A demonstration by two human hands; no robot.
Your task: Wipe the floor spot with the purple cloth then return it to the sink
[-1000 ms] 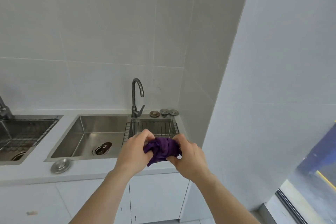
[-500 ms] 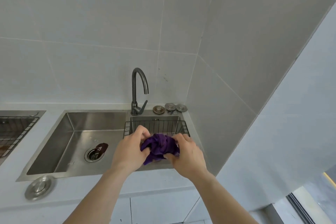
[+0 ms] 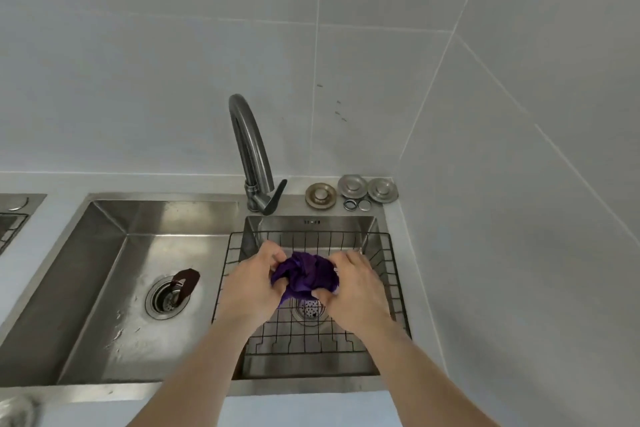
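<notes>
I held the purple cloth [image 3: 304, 273] bunched above the wire basket [image 3: 388, 274], so it would drop into the sink [image 3: 346, 366] rather than onto the counter. My left hand [image 3: 250, 282] gripped its left side and my right hand [image 3: 353, 291] its right, fingers curled tight into the folds (neither palm open). Beyond the basket stood the faucet [image 3: 251, 156], with spare drain stoppers [image 3: 351, 189] beside it.

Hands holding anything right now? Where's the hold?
Both hold the bunched purple cloth: left hand on its left side, right hand on its right, above the wire basket.
</notes>
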